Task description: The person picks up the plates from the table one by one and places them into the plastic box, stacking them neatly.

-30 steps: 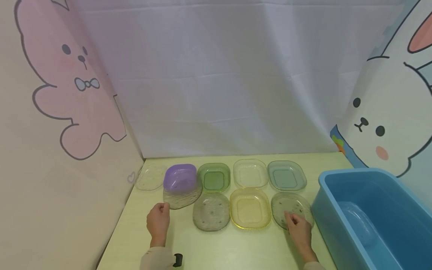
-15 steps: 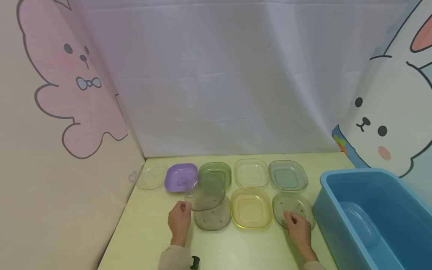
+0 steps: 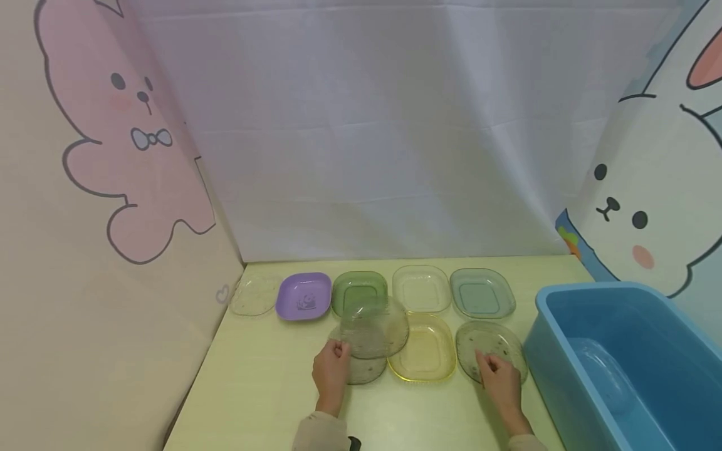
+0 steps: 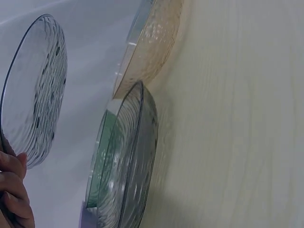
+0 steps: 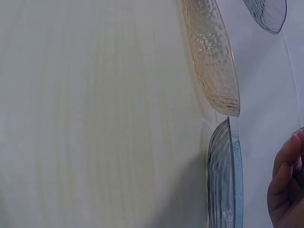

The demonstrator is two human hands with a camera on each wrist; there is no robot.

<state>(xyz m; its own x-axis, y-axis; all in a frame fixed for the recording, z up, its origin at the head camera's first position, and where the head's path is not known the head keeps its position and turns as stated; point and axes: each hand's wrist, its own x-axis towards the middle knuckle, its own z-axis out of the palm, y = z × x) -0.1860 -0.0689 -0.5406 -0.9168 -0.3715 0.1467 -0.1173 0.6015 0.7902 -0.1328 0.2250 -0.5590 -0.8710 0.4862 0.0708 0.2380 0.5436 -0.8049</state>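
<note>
In the head view, my left hand (image 3: 331, 373) pinches the near left edge of a clear grey plate (image 3: 379, 326), which overlaps the grey plate below (image 3: 365, 374), the green plate (image 3: 359, 287) and the yellow plate (image 3: 427, 363). The left wrist view shows this held plate (image 4: 42, 99) tilted and off the table, with my fingers (image 4: 14, 180) at its rim. My right hand (image 3: 501, 383), fingers loosely curled and empty, hovers over the front right grey plate (image 3: 492, 341). Seen from the right wrist, that hand (image 5: 290, 183) is apart from the plate (image 5: 221, 178).
A purple plate (image 3: 303, 297) and a clear plate (image 3: 254, 297) lie at the back left of the table (image 3: 248, 388). Further right in that row are another clear plate (image 3: 420, 289) and a blue-green one (image 3: 482, 293). A blue tub (image 3: 570, 376) stands at the right.
My left hand has carried the grey plate rightward, away from the purple plate and over the front grey plate. My right hand has stayed nearly still.
</note>
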